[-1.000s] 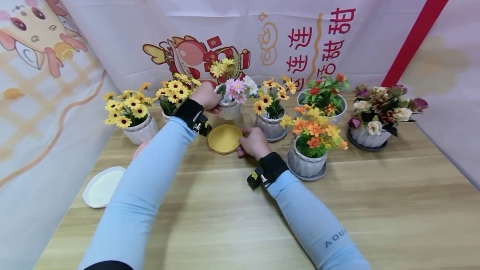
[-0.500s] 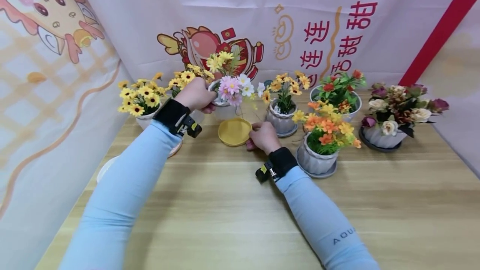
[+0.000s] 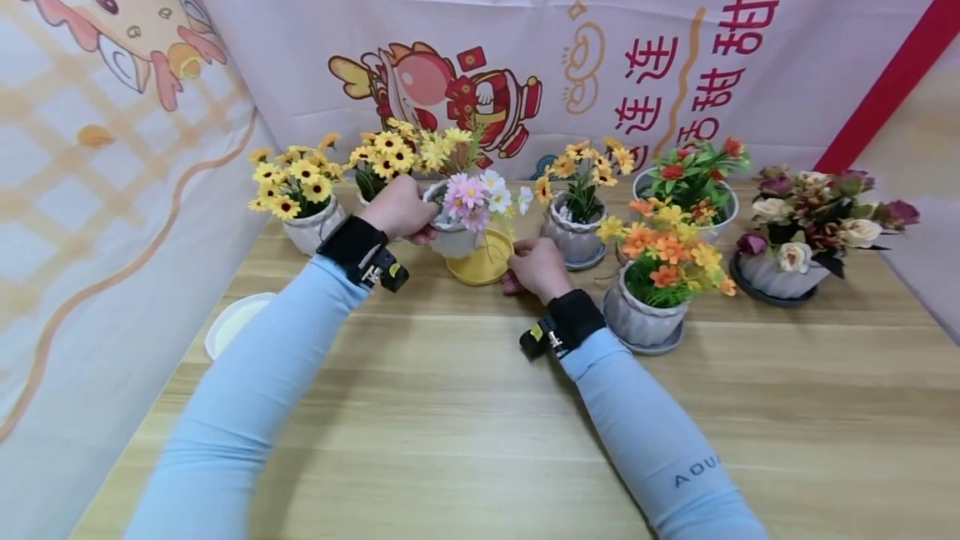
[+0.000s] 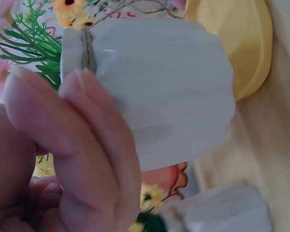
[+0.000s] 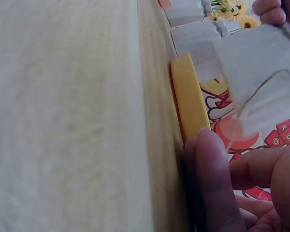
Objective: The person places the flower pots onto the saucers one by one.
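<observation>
My left hand (image 3: 399, 208) grips the rim of a pale grey flowerpot (image 3: 453, 240) with pink, white and yellow artificial flowers (image 3: 467, 195). In the left wrist view, twine circles the pot's neck and fingers (image 4: 94, 116) curl over its rim. The pot is raised, overlapping a yellow saucer (image 3: 491, 271) in the head view; the right wrist view has its base above the saucer's level. Flat on the table, the saucer has its right edge pinched by my right hand (image 3: 542, 267). A right fingertip (image 5: 210, 145) lies against the saucer's end.
Two pots of yellow daisies (image 3: 315, 230) stand behind the left hand. To the right are an orange-flower pot (image 3: 645, 315), a small yellow-flower pot (image 3: 573, 227), a red-flower pot (image 3: 723, 211) and a rose pot (image 3: 780, 277). A white saucer (image 3: 234, 323) lies at left.
My left hand has lifted the flowerpot and brought it right, over the yellow saucer. The right hand stays at the saucer's edge. The head view has shifted left.
</observation>
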